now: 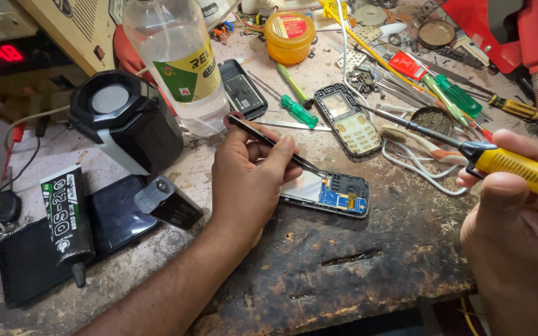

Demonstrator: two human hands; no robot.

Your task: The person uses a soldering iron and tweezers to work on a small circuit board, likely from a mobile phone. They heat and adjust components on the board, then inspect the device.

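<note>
Pinching black tweezers (269, 140), the left hand (247, 180) sets their tip on the opened phone (328, 193), which lies on the worn bench (356, 261) just right of that hand. The right hand (512, 230) has its fingers (499, 190) wrapped around a yellow soldering iron (518, 168), whose tip points toward a small tin of paste (432, 118), apart from the phone. A grey keypad frame (347, 118) lies just behind the phone.

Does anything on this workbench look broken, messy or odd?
Yes. The phone under the left hand lies opened, its blue circuit board bare, and its keypad frame sits apart behind it. The bench edge is charred and cracked. The right hand holds a soldering iron.
</note>
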